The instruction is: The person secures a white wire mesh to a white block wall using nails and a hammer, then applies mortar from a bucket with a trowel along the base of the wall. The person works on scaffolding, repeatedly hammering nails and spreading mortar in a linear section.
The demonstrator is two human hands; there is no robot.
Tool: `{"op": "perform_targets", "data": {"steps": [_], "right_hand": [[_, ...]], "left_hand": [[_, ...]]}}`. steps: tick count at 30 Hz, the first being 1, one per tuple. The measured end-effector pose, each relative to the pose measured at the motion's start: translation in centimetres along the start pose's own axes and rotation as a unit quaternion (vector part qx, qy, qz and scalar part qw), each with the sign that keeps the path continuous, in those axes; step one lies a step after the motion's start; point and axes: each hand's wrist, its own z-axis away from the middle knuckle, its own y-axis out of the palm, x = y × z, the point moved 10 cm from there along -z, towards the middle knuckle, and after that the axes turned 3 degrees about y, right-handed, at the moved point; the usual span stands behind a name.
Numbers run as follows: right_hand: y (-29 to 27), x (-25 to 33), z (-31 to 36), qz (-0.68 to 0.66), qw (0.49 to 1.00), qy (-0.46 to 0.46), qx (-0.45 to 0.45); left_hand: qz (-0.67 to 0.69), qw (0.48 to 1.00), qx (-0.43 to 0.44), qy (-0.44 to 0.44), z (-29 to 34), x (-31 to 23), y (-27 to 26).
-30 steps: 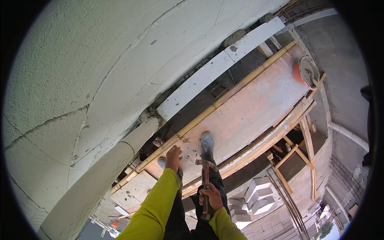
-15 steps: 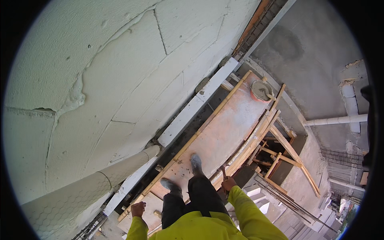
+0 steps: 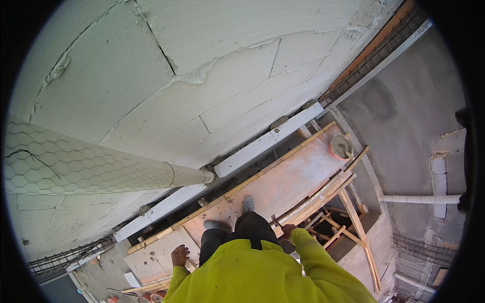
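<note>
My right hand (image 3: 288,231) is closed round a narrow hand tool (image 3: 276,221). The tool's dark, hooked-looking end sticks out past my fist; its exact kind is unclear. My left hand (image 3: 180,255) hangs low beside my left leg, fingers loosely curled and a little apart, with nothing visible in it. I stand in grey boots (image 3: 247,204) on a stained plank platform (image 3: 283,174) alongside a pale block wall (image 3: 242,76). A bucket (image 3: 340,146) of grey mortar sits at the platform's far end, with something like a trowel handle in it.
A mesh-wrapped pipe (image 3: 101,161) runs along the wall on the left. White blocks (image 3: 268,139) lie along the wall's foot, beside a dark gap. Timber framing (image 3: 358,227) surrounds an opening at the right. A white pipe (image 3: 422,199) crosses the far right side.
My view has turned leftward and shifted, so more of the mesh-wrapped pipe shows and the platform sits lower. My boots stay on the platform, and the tool stays in my right hand.
</note>
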Motion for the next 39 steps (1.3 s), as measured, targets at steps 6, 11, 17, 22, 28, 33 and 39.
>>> {"op": "perform_targets", "data": {"steps": [6,11,17,22,28,33,39], "right_hand": [[-2.0,8.6,1.4,0.148,0.978,-0.116,-0.087],[-3.2,13.2,1.5,0.151,0.982,-0.099,-0.049],[-4.6,20.1,2.6,0.312,0.931,-0.178,-0.071],[-5.6,21.8,-1.6,0.434,0.872,-0.2,-0.104],[-6.5,26.4,-4.9,0.482,0.839,-0.239,-0.077],[-4.8,33.0,-3.9,0.582,0.768,-0.26,-0.06],[-3.7,36.6,-5.1,0.65,0.72,-0.235,-0.06]], "left_hand": [[0.081,0.995,-0.041,0.035,1.8,0.8,-3.5],[0.118,0.977,-0.169,0.047,6.2,4.8,-8.1],[0.107,0.962,-0.247,-0.046,13.1,13.1,-9.4],[0.115,0.944,-0.302,-0.071,18.3,19.1,-8.2],[0.166,0.908,-0.371,-0.104,23.8,21.3,-6.8],[0.284,0.845,-0.436,-0.122,28.4,24.1,-0.8],[0.316,0.819,-0.42,-0.23,31.3,31.3,11.8]]}}
